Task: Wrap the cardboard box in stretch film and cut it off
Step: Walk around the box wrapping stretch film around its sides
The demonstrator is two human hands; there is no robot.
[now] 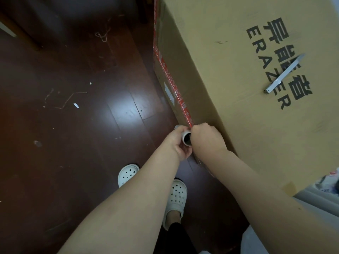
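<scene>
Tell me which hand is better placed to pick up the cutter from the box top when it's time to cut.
Probably the right hand: it is on the cardboard box side, nearer the cutter, while the left hand cradles the film roll.

This looks like a room in a home. The floor [73, 162] is dark, glossy wood boards that mirror a soft light, with small scraps of paper [76, 105] and bits of string [102, 35] lying on them. The person stands in white perforated house slippers [177, 196], a sign of being indoors at home. A large shipping carton [238, 88] printed with "ERAZER" stands on the boards. At the top left, the foot of dark furniture [36, 19] shows.
</scene>
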